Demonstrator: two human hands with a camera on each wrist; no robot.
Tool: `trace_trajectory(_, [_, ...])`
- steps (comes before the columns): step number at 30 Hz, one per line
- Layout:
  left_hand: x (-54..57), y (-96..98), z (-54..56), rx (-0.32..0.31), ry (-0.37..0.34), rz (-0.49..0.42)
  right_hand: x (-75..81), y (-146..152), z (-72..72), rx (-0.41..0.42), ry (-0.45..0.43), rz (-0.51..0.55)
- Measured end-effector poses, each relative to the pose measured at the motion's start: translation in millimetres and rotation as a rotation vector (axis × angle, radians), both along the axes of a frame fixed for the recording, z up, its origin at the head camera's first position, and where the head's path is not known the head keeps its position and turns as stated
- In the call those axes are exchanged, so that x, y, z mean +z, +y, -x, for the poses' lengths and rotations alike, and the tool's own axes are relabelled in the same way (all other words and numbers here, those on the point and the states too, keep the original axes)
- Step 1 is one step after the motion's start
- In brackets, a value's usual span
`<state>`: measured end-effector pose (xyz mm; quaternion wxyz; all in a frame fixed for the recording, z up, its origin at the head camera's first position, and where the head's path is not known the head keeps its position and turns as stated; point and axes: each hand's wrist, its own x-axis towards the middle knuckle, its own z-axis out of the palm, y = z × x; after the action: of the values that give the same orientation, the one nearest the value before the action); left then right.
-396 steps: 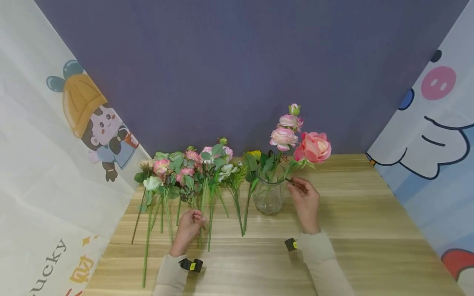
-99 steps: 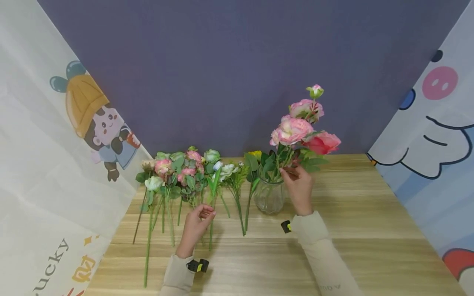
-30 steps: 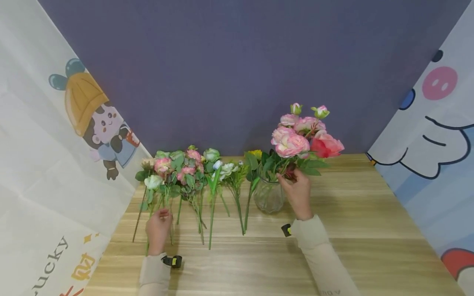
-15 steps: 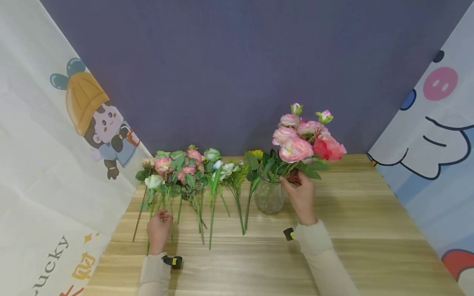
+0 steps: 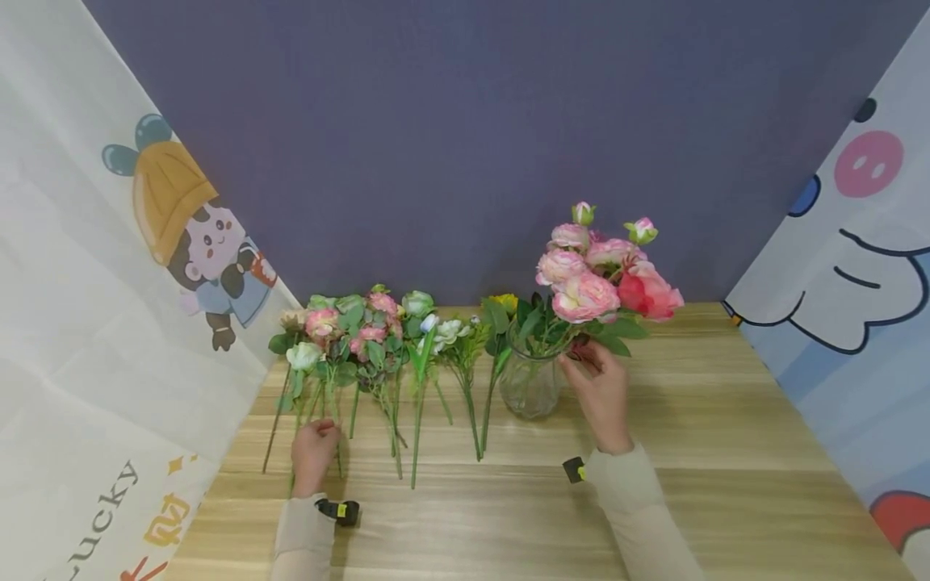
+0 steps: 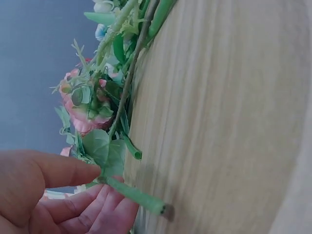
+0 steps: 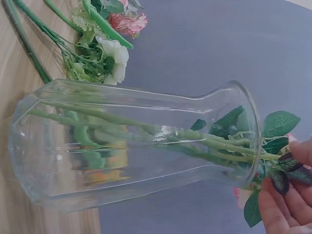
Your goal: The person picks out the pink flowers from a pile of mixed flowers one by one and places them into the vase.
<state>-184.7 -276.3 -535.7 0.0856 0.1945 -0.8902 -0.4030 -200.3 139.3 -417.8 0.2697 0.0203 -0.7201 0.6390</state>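
Observation:
My left hand (image 5: 314, 456) is low among the stems at the left end of a row of artificial flowers. In the left wrist view, its thumb and fingers pinch a short green stem end (image 6: 139, 196). My right hand (image 5: 601, 395) is at the right of the glass vase (image 5: 530, 391), its fingertips right by the rim. Thumb and fingers pinch the stems (image 7: 265, 156) just above the mouth, with dark leaves (image 7: 280, 181) between the fingers. Pink-and-white ranunculus blooms (image 5: 585, 296) and a coral rose (image 5: 650, 292) lean rightward above the vase.
Along the back lie several more flowers: a pale green rose (image 5: 303, 356), pink blooms (image 5: 321, 323), a white tulip (image 5: 429, 323), white blossoms (image 5: 449, 332) and a yellow flower (image 5: 506, 303) beside the vase. A dark wall panel (image 5: 465, 161) stands behind the wooden table (image 5: 472, 524).
The second pink ranunculus spray has gone from the row into the vase, lowered by my right hand. My left hand has moved left to the leftmost stems. Lately my right hand shifts slightly right.

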Motion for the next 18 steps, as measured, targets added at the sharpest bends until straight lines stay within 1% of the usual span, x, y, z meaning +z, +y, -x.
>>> trace_trajectory(3, [-2.0,-0.6,2.6,-0.001,-0.011,-0.057,-1.8,2.9,-2.6,0.01,-0.021,0.031])
trace_trajectory(6, [-4.8,-1.1,4.5,-0.015,-0.007,-0.156,-4.1,5.7,-5.9,0.015,-0.048,0.051])
trace_trajectory(11, [-7.0,-0.6,6.2,-0.038,-0.016,-0.325,-11.5,9.8,-11.3,0.01,-0.071,0.023])
trace_trajectory(14, [-5.4,0.5,6.1,-0.05,-0.034,-0.416,-17.9,11.6,-13.2,0.009,-0.072,0.006])
trace_trajectory(16, [-2.7,2.0,5.3,-0.057,-0.05,-0.45,-23.7,12.8,-13.7,0.011,-0.068,-0.009])
trace_trajectory(18, [1.5,4.8,3.6,-0.067,-0.059,-0.464,-30.4,13.6,-13.4,0.019,-0.068,-0.012])
